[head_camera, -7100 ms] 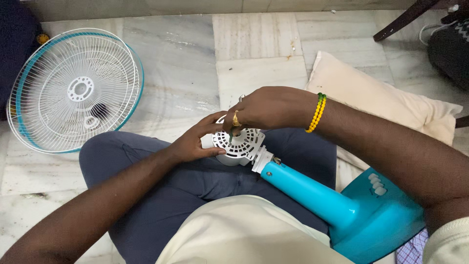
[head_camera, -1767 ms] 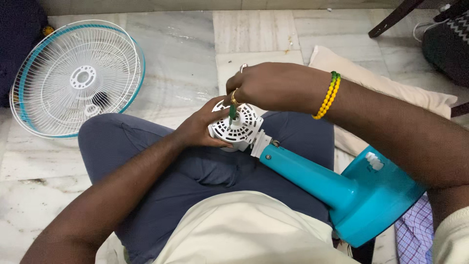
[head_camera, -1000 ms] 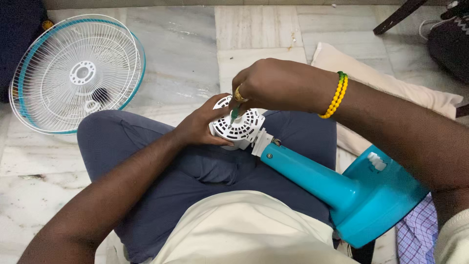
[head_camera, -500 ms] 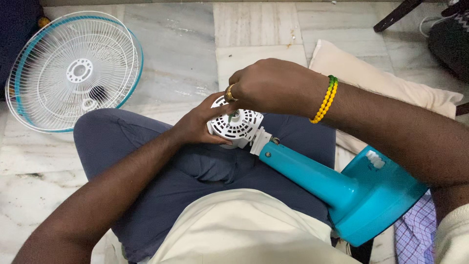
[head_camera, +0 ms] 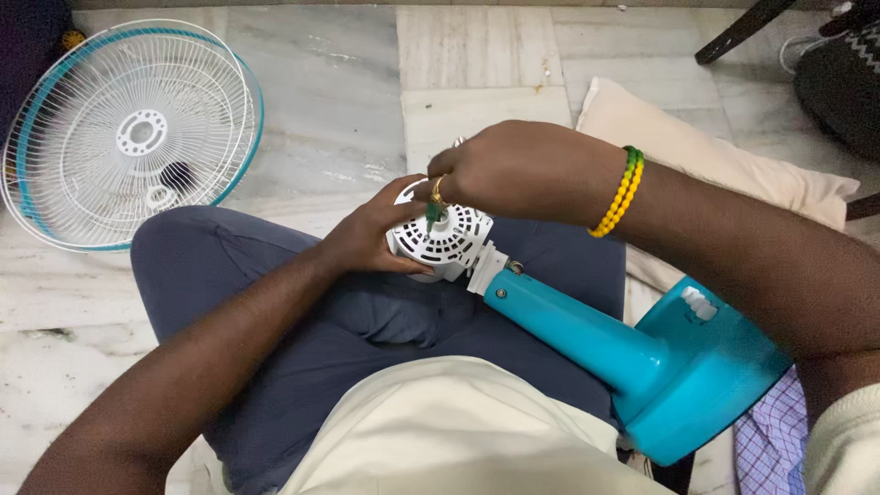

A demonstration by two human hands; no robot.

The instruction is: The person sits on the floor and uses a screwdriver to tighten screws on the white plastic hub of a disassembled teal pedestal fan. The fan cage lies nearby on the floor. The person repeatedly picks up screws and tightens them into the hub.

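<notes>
A white vented fan motor housing (head_camera: 451, 242) on a teal stand (head_camera: 642, 357) lies across my lap. My left hand (head_camera: 371, 236) cups the housing from the left side. Above the housing, my right hand (head_camera: 513, 170) is closed on a small green-handled screwdriver (head_camera: 431, 216) whose tip stands on the housing's face. A yellow and green bead bracelet (head_camera: 619, 192) circles my right wrist.
Round white fan grilles with a teal rim (head_camera: 128, 133) lie on the marble floor at the upper left. A beige cushion (head_camera: 706, 156) lies to the right, a checked cloth (head_camera: 779, 440) under the teal base, and a dark chair leg (head_camera: 738, 29) at the top right.
Both hands stay on the motor housing throughout. My right hand has shifted slightly over the housing with the screwdriver, and the view has drifted a little.
</notes>
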